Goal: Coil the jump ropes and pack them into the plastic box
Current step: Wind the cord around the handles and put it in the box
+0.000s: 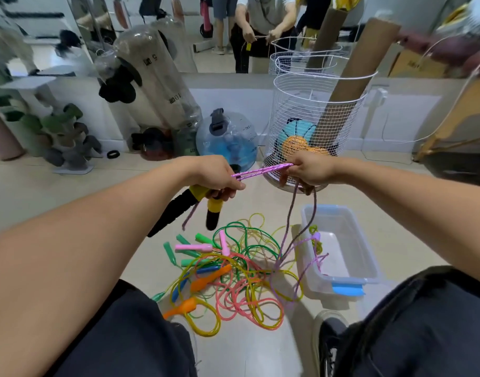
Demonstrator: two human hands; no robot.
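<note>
My left hand (pixel 215 176) grips two yellow-and-black handles (pixel 195 204) together with the folded purple braided rope (pixel 262 171). My right hand (pixel 308 171) pinches the other end of that folded stretch, which is held taut between both hands. Loose strands of the same rope hang from the right hand down to the floor. Below lies a tangled pile of coloured jump ropes (pixel 233 273) with green, pink, orange and blue handles. The clear plastic box (pixel 368 263) with blue clips stands on the floor to the right of the pile; a purple strand lies over its near edge.
A white wire basket (pixel 319 104) with balls and a cardboard tube stands just beyond my hands. Clear water bottles (pixel 228 137) and a dumbbell rack (pixel 67 137) line the mirrored wall. My knees (pixel 130 336) frame the pile on both sides.
</note>
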